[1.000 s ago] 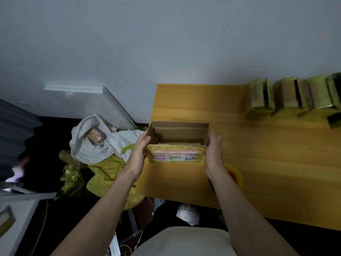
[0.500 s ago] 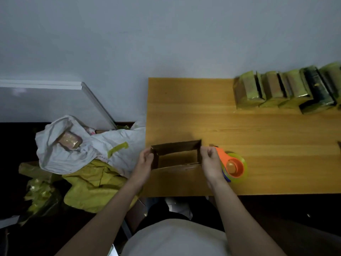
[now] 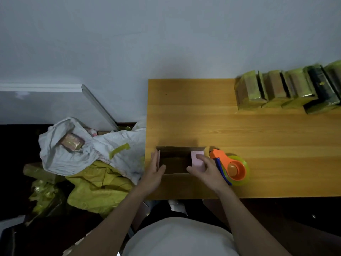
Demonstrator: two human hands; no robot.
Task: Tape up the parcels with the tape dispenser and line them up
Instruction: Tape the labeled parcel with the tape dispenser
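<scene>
Cardboard, brown and unsealed: the open parcel (image 3: 174, 161) now sits flat on the near-left corner of the wooden table (image 3: 203, 117), where a second ago I had it lifted and tipped toward the wall with its labelled front facing me. Set down, its mouth faces up and its short end flaps, pale pink on the inside, are starting to fold in, so by my reading the job moves from fetching to closing, with taping next. My left hand (image 3: 154, 169) rests against the box's left end, fingers nearly straight along the outside and thumb hooked over the near rim, steadying rather than clamping. My right hand (image 3: 206, 168) is spread and relaxed, fingertips pressing the pink right flap (image 3: 197, 159) down into the opening; it grips nothing. The tape dispenser (image 3: 231, 168), orange with a blue handle and a yellow-green roll, lies on the table just beside that hand, touching or nearly touching the box's right end, which I cannot settle from here. Sealed parcels (image 3: 273, 90) wrapped in yellow-green tape stand in a row along the far-right edge by the wall, well apart from this one. Off the table's left side, a white sack (image 3: 88, 150) holds another taped parcel (image 3: 71, 143), above crumpled yellow wrapping (image 3: 96, 191).
</scene>
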